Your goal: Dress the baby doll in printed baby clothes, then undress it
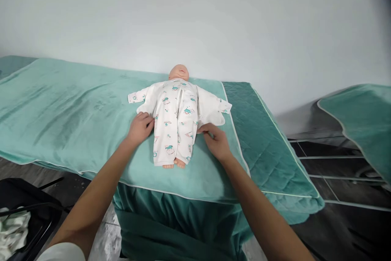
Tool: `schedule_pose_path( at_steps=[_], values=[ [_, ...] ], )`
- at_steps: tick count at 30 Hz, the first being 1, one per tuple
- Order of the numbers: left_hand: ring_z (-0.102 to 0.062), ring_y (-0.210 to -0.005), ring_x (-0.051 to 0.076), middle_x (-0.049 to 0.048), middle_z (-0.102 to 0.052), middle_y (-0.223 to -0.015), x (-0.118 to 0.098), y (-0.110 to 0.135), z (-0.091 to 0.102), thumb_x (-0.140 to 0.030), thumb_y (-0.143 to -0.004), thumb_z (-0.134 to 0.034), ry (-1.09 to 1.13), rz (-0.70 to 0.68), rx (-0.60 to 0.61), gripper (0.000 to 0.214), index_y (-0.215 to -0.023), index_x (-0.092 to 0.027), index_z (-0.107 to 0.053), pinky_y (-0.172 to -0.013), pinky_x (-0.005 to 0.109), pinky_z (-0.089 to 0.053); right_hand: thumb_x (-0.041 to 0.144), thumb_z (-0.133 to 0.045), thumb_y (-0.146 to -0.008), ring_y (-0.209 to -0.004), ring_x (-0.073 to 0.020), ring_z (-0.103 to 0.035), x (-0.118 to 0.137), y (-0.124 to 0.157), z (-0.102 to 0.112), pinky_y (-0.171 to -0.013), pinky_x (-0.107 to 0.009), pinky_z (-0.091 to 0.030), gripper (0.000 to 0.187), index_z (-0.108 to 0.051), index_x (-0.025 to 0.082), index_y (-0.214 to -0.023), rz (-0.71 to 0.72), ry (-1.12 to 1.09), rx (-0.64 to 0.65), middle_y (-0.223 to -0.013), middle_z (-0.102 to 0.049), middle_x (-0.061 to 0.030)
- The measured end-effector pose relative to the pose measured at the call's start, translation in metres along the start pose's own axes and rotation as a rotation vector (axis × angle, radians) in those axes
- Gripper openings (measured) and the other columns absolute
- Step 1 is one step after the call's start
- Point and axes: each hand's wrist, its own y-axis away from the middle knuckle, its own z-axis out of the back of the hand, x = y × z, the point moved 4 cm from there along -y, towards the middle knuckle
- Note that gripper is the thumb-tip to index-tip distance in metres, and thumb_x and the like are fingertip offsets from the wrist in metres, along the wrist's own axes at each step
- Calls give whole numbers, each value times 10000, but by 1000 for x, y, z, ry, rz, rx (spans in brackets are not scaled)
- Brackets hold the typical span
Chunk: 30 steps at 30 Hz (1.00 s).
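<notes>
A baby doll (179, 72) lies on its back on a light green blanket (76, 110), head toward the wall. It wears a white printed sleepsuit (175, 126), and its bare feet show at the near end. My left hand (139, 127) rests at the suit's left hip, fingers curled on the cloth edge. My right hand (215, 139) pinches the cloth at the suit's right side, just below a spread white flap.
The blanket covers a table with a dark green quilted cover (265, 139) and skirt. A white wall stands behind. A black basket (33, 220) with pale cloth sits on the floor at lower left. Another green-covered surface (363, 118) is at right.
</notes>
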Motion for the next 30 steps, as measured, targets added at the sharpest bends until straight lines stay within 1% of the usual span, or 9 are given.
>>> schedule_pose_path(
  at_steps=[6,10,14,18,22,24,26,28,30],
  values=[
    [-598,-991,277,100,-689,-941,39,-28,-8,-339,-979,-496,-70,356,-136,276,-911,-206,-728,-926,416,-465,247,-518,-833,-1014,-269,-625,-62,-44,38,-925,-423,-503,268,-679,149,-1024,-337,386,-238,-1091,-684,-160],
    [-575,-1188,350,145,-674,-1225,52,-36,-10,-344,-923,-572,-181,573,-200,281,-1128,-203,-702,-999,489,-459,465,-580,-896,-1097,-340,-599,-79,-47,37,-950,-464,-473,425,-660,118,-1129,-579,697,-160,-1186,-662,-219],
    [-537,-1234,421,205,-640,-1264,52,-34,-10,-413,-877,-632,-235,691,-246,356,-1138,-172,-659,-1014,573,-444,537,-613,-885,-941,-314,-634,-85,-37,39,-820,-414,-468,446,-655,166,-1129,-765,676,-72,-1050,-697,-170],
    [-551,-1177,434,227,-647,-1169,51,-32,-11,-392,-869,-624,-219,666,-276,212,-925,-187,-620,-967,598,-445,425,-676,-788,-767,-226,-577,-83,-52,45,-734,-356,-440,244,-615,200,-857,-721,309,-221,-818,-646,-58],
    [-602,-1032,334,150,-674,-1040,52,-30,-8,-371,-893,-581,-99,613,-315,166,-833,-222,-540,-921,499,-462,426,-679,-779,-773,-180,-536,-21,-85,43,-747,-325,-454,244,-572,218,-847,-414,61,-514,-819,-603,2],
    [-611,-896,250,79,-668,-948,53,-28,-7,-413,-924,-546,47,614,-336,194,-857,-234,-515,-856,407,-479,406,-655,-836,-825,-175,-564,25,-100,31,-791,-323,-472,198,-578,227,-874,-197,-10,-451,-879,-626,-6],
    [-597,-809,197,31,-654,-901,54,-26,-5,-449,-941,-525,187,621,-373,218,-880,-242,-495,-796,342,-478,383,-652,-871,-813,-165,-586,63,-108,7,-788,-319,-480,172,-594,226,-831,-51,-89,-101,-870,-651,-8],
    [-589,-795,179,13,-643,-887,54,-25,-3,-460,-941,-533,257,624,-411,228,-887,-245,-481,-786,318,-473,374,-656,-896,-761,-152,-596,79,-105,-12,-743,-310,-475,188,-623,219,-795,-58,-152,200,-828,-671,1],
    [-580,-791,175,6,-629,-869,52,-25,-2,-455,-937,-545,272,617,-423,227,-887,-244,-477,-792,315,-466,384,-666,-906,-715,-145,-598,75,-99,-18,-700,-303,-464,202,-646,214,-800,-135,-227,244,-780,-672,11]
  ],
)
